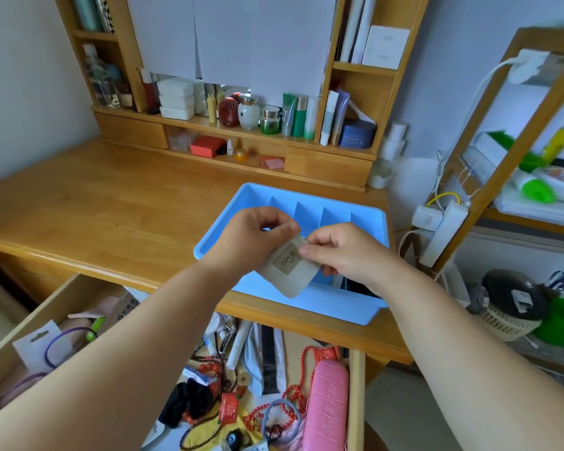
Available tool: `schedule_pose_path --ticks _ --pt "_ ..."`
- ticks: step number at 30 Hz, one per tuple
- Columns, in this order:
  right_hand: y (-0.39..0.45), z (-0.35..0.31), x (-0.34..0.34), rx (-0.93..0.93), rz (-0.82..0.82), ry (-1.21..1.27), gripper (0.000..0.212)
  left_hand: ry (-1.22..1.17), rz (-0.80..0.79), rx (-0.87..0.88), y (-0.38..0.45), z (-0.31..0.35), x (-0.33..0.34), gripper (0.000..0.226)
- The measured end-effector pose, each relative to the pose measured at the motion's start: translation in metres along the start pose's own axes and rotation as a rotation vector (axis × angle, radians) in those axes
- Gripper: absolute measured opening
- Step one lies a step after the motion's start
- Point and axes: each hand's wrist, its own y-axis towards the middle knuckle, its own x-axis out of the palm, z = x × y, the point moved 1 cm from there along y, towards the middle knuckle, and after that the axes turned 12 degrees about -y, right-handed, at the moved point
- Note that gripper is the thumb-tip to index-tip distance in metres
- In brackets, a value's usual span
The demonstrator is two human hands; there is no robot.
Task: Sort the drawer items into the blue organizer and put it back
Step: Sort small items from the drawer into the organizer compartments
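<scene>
Two hands meet above the blue organizer (365,312), both on one item: a small beige pouch (287,270) with a tan label reading "DPOR". Left hand (253,237): grip curled, thumb and fingers pinching the pouch's upper edge. Right hand (345,252): grip curled, fingertips pinching the pouch's upper right corner. Pouch is tilted, lower end hanging over the organizer's near section, not touching it as far as visible.

Organizer sits on the wooden tabletop (95,203), near its front right edge; far row is split by slanted dividers into several compartments. A dark object lies in the near right section, mostly hidden behind the right forearm; cannot tell what it is.

Open drawer (23,323) below the tabletop edge holds mixed items: pink case (326,405) at right, red bead strand (290,395) just beside it, black scrunchie (186,405), purple hair band (59,349) at left, plus papers and tubes.

Shelf unit (235,130) at the tabletop's back carries jars and bottles.
</scene>
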Motion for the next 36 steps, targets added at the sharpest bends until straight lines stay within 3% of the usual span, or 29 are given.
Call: schedule_pose_path --ticks 3,5,8,10,15,20,22,24,27,31,36 --pt "0.001 0.009 -0.01 0.109 0.152 0.088 0.018 -0.137 0.099 0.033 0.009 0.001 0.007 0.003" --pt "0.001 0.019 -0.021 0.183 0.293 0.068 0.019 -0.155 0.139 0.027 0.008 -0.007 0.005 0.01" --pt "0.003 0.029 -0.033 0.276 0.439 -0.365 0.022 -0.012 0.172 0.008 0.001 -0.025 0.001 0.018" --pt "0.006 0.03 -0.031 0.308 0.397 -0.518 0.031 0.046 0.202 0.033 -0.009 -0.034 -0.003 0.017" --pt "0.026 0.025 -0.001 0.366 0.286 -0.639 0.041 0.03 0.246 0.181 -0.066 -0.059 -0.027 0.027" --pt "0.035 0.028 0.024 0.397 0.187 -0.793 0.031 0.336 0.306 -0.123 -0.132 -0.123 -0.085 0.026" --pt "0.035 0.029 0.021 0.369 0.186 -0.877 0.032 0.561 0.239 -0.295 -0.148 -0.143 -0.109 0.021" --pt "0.033 0.03 0.018 0.308 0.145 -0.906 0.037 0.848 0.073 -0.457 -0.159 -0.159 -0.123 0.016" --pt "0.026 0.034 0.018 0.206 0.133 -0.886 0.039 1.082 -0.114 -0.605 -0.165 -0.175 -0.126 0.026" --pt "0.014 0.044 0.016 0.148 0.162 -0.766 0.036 1.336 -0.325 -0.697 -0.163 -0.187 -0.12 0.043" --pt "0.006 0.055 0.012 0.102 0.131 -0.551 0.032 1.537 -0.361 -0.63 -0.162 -0.204 -0.118 0.032"
